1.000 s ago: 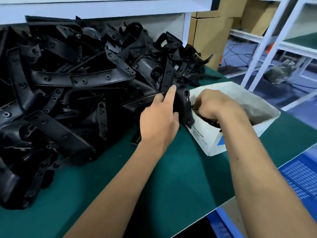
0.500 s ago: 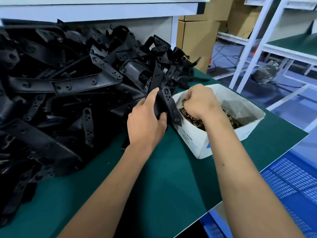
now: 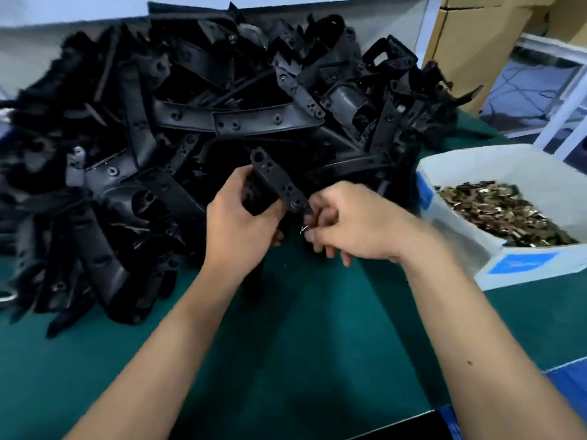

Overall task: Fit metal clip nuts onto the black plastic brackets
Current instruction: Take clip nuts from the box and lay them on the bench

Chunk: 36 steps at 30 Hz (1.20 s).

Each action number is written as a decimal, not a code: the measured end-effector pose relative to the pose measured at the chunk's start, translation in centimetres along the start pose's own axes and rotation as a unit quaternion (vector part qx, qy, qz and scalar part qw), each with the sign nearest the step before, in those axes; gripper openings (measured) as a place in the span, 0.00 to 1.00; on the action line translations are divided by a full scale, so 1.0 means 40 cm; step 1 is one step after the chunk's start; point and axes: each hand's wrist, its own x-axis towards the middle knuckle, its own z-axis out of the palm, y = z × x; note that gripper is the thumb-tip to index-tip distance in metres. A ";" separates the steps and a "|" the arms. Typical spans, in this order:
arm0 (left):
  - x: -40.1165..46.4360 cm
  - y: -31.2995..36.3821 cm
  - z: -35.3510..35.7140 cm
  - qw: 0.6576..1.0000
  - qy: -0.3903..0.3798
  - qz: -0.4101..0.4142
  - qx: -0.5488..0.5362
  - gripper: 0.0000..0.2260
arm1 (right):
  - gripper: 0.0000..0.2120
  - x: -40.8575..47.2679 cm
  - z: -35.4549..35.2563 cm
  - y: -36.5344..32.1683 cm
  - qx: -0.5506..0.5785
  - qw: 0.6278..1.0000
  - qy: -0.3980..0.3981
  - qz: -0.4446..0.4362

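My left hand [image 3: 243, 222] grips a black plastic bracket [image 3: 273, 179], a flat strip with holes, held tilted above the green table [image 3: 317, 344]. My right hand [image 3: 352, 225] is closed at the bracket's lower right end, fingers pinching a small metal clip nut [image 3: 304, 229] of which only a thin glint shows. A white cardboard box [image 3: 476, 249] at the right holds a heap of brass-coloured clip nuts [image 3: 502, 211].
A big pile of black plastic brackets [image 3: 190, 138] covers the left and back of the table. Cardboard cartons [image 3: 476, 33] and a white rack frame [image 3: 568, 100] stand behind at the right. The table's front edge runs near the lower right.
My right hand has come out of the clip nut box and moved left to the bracket's end. My left hand has lifted the bracket away from the box. The view has shifted left.
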 end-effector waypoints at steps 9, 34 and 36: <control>-0.033 -0.091 -0.192 0.961 -0.080 0.133 0.227 0.33 | 0.08 0.056 0.144 -0.013 -0.091 0.985 -0.106 -0.098; -0.048 -0.118 -0.195 0.968 -0.141 0.069 0.194 0.33 | 0.08 0.081 0.231 0.019 0.332 0.939 0.085 -0.006; -0.051 -0.113 -0.196 0.958 -0.113 0.077 0.252 0.36 | 0.07 0.083 0.238 0.017 0.340 0.936 0.093 -0.009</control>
